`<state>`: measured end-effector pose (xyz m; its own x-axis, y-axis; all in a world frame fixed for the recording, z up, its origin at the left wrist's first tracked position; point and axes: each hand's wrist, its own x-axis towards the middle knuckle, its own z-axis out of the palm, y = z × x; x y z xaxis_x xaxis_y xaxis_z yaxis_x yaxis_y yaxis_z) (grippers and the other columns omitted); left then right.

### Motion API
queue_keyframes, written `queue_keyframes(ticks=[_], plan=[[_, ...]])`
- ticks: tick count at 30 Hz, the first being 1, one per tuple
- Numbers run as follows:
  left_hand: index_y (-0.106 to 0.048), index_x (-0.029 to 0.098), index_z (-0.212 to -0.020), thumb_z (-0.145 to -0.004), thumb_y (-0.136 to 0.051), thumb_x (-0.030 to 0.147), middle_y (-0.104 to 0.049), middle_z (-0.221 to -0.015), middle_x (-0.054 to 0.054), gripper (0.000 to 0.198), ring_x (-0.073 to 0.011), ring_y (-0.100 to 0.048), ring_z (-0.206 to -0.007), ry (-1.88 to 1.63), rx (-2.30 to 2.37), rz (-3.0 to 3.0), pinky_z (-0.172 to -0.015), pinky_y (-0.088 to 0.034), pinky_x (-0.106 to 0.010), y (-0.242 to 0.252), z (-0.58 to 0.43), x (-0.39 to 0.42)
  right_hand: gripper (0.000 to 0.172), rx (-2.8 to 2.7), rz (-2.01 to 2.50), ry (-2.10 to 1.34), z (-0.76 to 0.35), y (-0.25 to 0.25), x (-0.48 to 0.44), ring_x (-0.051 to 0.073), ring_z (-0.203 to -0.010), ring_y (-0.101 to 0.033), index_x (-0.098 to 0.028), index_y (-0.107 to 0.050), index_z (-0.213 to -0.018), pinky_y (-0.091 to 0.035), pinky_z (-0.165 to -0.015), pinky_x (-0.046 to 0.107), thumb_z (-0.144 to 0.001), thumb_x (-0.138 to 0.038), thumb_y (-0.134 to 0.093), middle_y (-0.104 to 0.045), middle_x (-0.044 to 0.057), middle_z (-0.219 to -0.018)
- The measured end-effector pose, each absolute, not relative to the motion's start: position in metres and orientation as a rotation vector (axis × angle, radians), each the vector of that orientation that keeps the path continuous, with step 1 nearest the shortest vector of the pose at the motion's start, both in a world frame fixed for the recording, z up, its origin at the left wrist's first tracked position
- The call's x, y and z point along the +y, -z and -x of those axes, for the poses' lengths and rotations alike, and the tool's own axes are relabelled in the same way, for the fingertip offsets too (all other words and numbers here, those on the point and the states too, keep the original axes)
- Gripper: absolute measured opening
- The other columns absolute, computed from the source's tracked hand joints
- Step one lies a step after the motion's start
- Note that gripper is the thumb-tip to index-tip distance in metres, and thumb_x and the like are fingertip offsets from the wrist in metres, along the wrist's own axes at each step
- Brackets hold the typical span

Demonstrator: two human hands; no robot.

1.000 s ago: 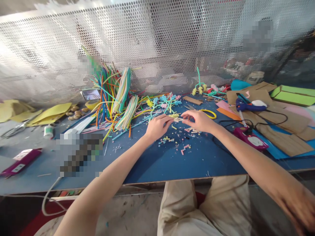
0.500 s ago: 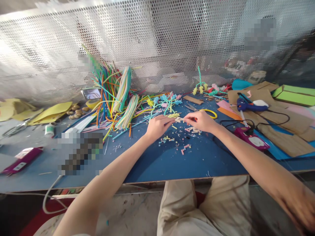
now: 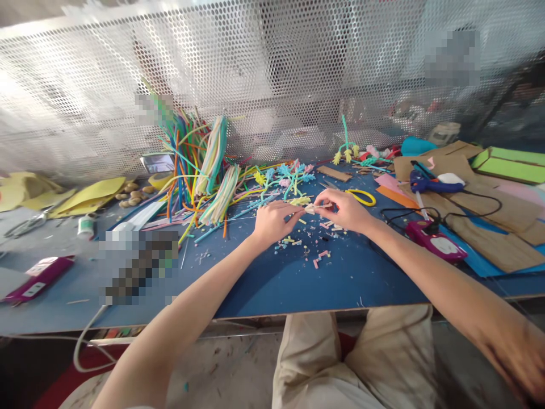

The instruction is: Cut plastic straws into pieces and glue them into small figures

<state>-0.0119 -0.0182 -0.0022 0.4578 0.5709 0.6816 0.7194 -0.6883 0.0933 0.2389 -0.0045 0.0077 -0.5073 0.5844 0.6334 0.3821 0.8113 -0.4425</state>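
The right hand (image 3: pixel 347 212) has edged toward the left hand (image 3: pixel 272 221); both pinch, apparently, a pale strip (image 3: pixel 310 209).

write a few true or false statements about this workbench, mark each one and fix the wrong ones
1. The fingertips of the left hand and right hand are at a small pale piece. True.
2. The right hand holds the yellow-handled scissors. False: the yellow-handled scissors lie on the blue tabletop, beyond the right hand.
3. A blue glue gun lies to the right of both hands. True.
4. The bunched pipe cleaners are to the right of both hands. False: the bunched pipe cleaners are to the left.
5. Small cut bits are scattered on the blue tabletop. True.
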Motion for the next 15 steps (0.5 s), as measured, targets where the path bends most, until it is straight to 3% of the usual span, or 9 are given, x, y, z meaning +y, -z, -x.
queue_keyframes(ticks=[8, 15], plan=[[-0.081, 0.028, -0.097, -0.098, -0.062, 0.039, -0.08, -0.091, 0.001, 0.022, -0.0133, -0.072, -0.076, 1.084, -1.07, 2.454, -0.065, -0.051, -0.026, 0.0004, 0.0095, -0.0201, 0.021, -2.207, 0.595, -0.319, -0.2396, -0.0024, 0.0003, 0.018, -0.094, -0.065, -0.029, -0.068, -0.116, -0.058, -0.075, 0.033, -0.1, -0.034, -0.057, -0.066, 0.006, -0.114], [-0.081, 0.028, -0.097, -0.097, -0.063, 0.037, -0.08, -0.092, 0.001, 0.02, -0.0132, -0.073, -0.076, 1.099, -1.046, 2.454, -0.066, -0.051, -0.025, 0.0, 0.0088, -0.0207, 0.024, -2.209, 0.577, -0.284, -0.2384, -0.0036, -0.0004, 0.015, -0.087, -0.063, -0.029, -0.067, -0.122, -0.057, -0.076, 0.033, -0.1, -0.032, -0.058, -0.065, 0.006, -0.116]])
